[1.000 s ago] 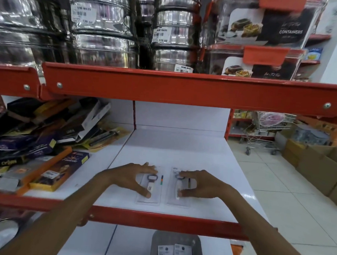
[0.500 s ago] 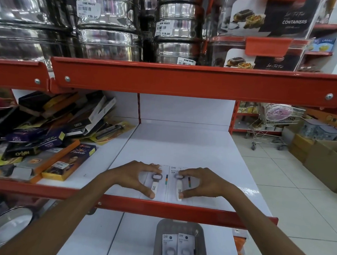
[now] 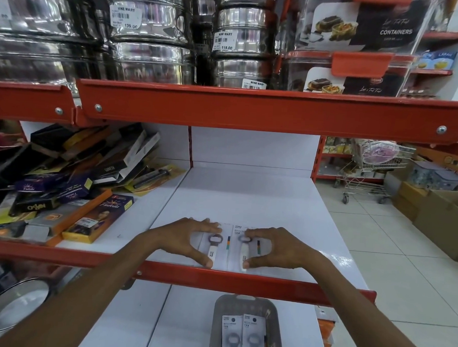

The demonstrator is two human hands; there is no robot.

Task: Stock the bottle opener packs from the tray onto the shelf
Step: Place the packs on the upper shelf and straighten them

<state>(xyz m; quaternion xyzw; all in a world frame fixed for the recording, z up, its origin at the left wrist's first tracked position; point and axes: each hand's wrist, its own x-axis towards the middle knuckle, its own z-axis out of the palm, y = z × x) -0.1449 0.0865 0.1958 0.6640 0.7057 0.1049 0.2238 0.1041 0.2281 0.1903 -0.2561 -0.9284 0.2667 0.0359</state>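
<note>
Two bottle opener packs lie flat side by side near the front edge of the white shelf (image 3: 248,195). My left hand (image 3: 187,237) grips the left pack (image 3: 214,248) between thumb and fingers. My right hand (image 3: 274,246) grips the right pack (image 3: 247,250) the same way. The packs touch along their inner edges. Below, on the lower shelf, a grey tray (image 3: 242,302) holds two more packs (image 3: 243,336) standing side by side.
Boxed knives and flat packages (image 3: 70,191) are piled on the shelf section to the left. The red shelf lip (image 3: 243,280) runs just in front of my hands. Steel tins (image 3: 150,36) and container boxes fill the shelf above. Cardboard boxes (image 3: 438,216) and a trolley (image 3: 368,175) stand in the aisle on the right.
My hands have drawn the two packs toward the shelf's front edge and pushed them together. The view has tipped down, showing more of the tray.
</note>
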